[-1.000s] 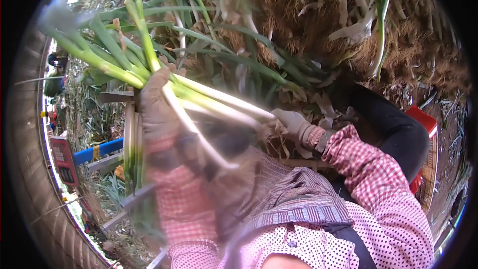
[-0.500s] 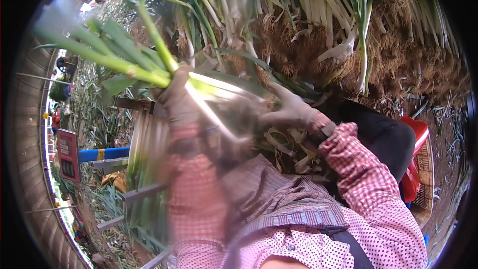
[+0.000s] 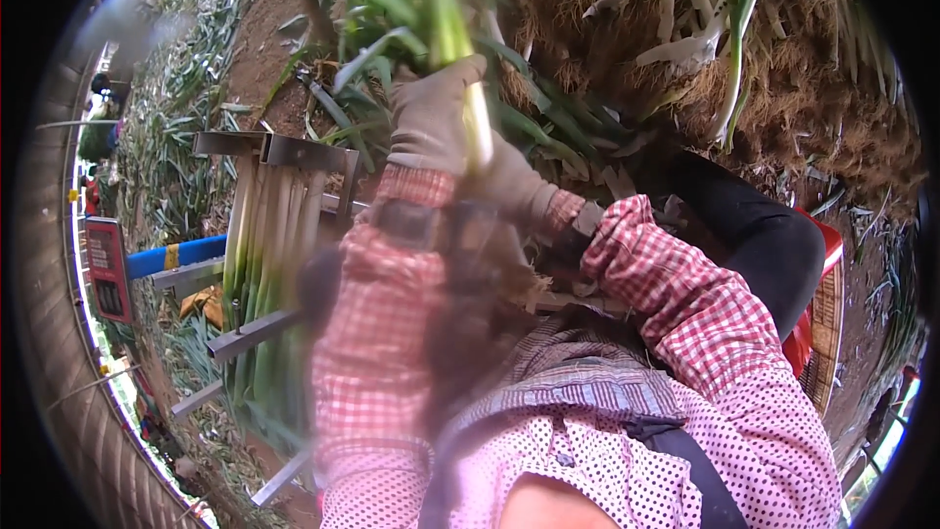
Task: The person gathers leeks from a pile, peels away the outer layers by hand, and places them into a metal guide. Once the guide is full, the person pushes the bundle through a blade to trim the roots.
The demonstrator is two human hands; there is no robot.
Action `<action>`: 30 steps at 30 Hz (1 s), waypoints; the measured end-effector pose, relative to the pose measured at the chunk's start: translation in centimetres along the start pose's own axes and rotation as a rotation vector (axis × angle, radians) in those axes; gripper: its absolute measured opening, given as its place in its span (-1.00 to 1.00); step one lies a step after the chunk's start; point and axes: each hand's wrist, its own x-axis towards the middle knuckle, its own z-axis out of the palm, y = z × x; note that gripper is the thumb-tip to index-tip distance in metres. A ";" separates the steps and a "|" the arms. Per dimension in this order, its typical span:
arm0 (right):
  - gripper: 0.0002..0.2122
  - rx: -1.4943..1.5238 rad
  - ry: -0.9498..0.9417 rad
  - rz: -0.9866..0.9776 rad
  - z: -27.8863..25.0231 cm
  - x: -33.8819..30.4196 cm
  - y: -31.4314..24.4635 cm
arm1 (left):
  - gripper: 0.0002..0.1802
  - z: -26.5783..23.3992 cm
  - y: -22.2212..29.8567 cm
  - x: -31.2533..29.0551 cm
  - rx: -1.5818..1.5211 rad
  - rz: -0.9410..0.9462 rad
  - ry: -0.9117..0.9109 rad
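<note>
My left hand (image 3: 431, 122), in a pale brownish glove, is closed round the stem of a green onion (image 3: 449, 24). Its leaves fan out toward the top, and the white lower stem points down toward me. Just right of that white end is my gloved right hand (image 3: 514, 181). Its fingers are hidden behind the stem and smeared by motion, so their grip does not show. Left of my left forearm, a bundle of green onions (image 3: 264, 235) lies in a metal frame (image 3: 313, 154).
Piled green onions with brown roots (image 3: 813, 78) fill the far right. A red scale display (image 3: 108, 269) stands at the left beside a blue bar (image 3: 176, 257). Cut leaves (image 3: 186, 108) litter the ground. A wicker basket (image 3: 825, 333) and red plastic are beyond my dark-clad leg (image 3: 754, 235).
My left hand has swung right, turning the onion from slanting left to nearly upright. My right hand, open before, has come left and down to the stem's white end.
</note>
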 end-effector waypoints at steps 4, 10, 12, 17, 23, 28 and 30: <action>-0.52 0.294 -0.173 0.041 -6.1 2.6 2.0 | -0.48 -1.7 1.7 -1.7 -0.141 0.185 -0.363; -0.73 0.738 -0.183 0.167 -8.9 1.1 -2.2 | -0.67 -2.8 -4.4 -7.0 0.053 -0.077 -0.574; -0.65 0.804 -0.128 0.204 -7.1 0.8 -3.2 | -0.70 -3.3 -5.4 -8.2 0.081 -0.048 -0.475; -0.61 0.765 -0.012 0.248 -5.9 1.0 -4.5 | -0.71 -3.1 -3.3 -11.7 0.628 0.579 -0.048; -0.77 0.874 -0.104 0.188 -6.0 4.4 -3.3 | -0.73 -5.8 -3.3 -14.2 0.735 0.782 -0.139; -0.81 0.866 -0.072 0.245 -7.7 6.4 -2.9 | -0.72 -11.8 -3.2 -18.9 0.906 0.497 -0.226; -0.81 0.870 -0.060 0.253 -6.7 6.3 -2.9 | -0.63 -12.5 -3.1 -19.8 0.681 0.294 -0.171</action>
